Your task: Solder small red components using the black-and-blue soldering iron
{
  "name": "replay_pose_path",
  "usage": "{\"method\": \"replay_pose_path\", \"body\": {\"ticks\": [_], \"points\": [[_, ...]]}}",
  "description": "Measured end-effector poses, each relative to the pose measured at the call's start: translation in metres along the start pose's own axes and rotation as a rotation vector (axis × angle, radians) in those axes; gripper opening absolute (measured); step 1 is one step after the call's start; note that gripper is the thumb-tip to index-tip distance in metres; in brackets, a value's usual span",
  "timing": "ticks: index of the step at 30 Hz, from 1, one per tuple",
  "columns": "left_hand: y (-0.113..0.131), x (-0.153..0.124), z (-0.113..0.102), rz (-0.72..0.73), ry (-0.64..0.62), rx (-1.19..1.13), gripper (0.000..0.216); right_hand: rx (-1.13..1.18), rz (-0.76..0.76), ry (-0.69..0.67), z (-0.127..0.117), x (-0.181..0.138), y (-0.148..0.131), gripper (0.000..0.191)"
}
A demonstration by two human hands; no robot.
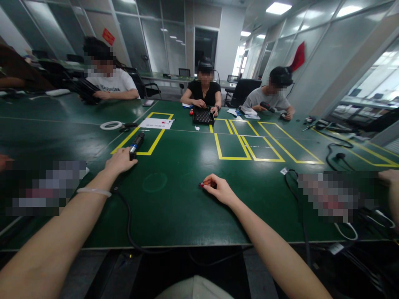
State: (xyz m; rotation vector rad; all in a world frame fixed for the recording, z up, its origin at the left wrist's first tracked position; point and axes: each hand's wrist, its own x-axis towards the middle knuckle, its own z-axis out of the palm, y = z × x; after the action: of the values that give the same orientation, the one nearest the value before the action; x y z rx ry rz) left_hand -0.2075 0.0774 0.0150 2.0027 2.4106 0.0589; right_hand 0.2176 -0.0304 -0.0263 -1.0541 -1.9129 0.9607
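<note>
On the left of the head view, my left hand is closed around the near end of a black cylindrical tool with a blue band. The tool points away from me over a yellow-taped rectangle, and its exact kind is unclear. My right hand is near the table's middle, with thumb and fingers pinched on a small red and black piece. The fingers partly cover that piece, so its kind does not show.
The green table carries yellow tape outlines. A white sheet and a white cable coil lie at the left. Black cable runs below my left wrist. Across sits a person with a black tray; other people work on both sides.
</note>
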Motion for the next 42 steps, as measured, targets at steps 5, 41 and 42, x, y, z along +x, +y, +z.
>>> {"method": "replay_pose_path", "body": {"ticks": [5,41,42], "points": [[-0.002,-0.001,0.001,0.053,0.010,0.004,0.062,-0.006,-0.010,-0.013,0.001,0.000,0.001,0.015],[0.207,-0.178,0.022,0.527,0.027,-0.417,0.073,-0.158,-0.126,0.031,0.000,-0.003,-0.003,0.011],[0.207,-0.178,0.022,0.527,0.029,-0.407,0.073,-0.177,-0.139,0.038,0.000,-0.003,-0.003,0.011]]}}
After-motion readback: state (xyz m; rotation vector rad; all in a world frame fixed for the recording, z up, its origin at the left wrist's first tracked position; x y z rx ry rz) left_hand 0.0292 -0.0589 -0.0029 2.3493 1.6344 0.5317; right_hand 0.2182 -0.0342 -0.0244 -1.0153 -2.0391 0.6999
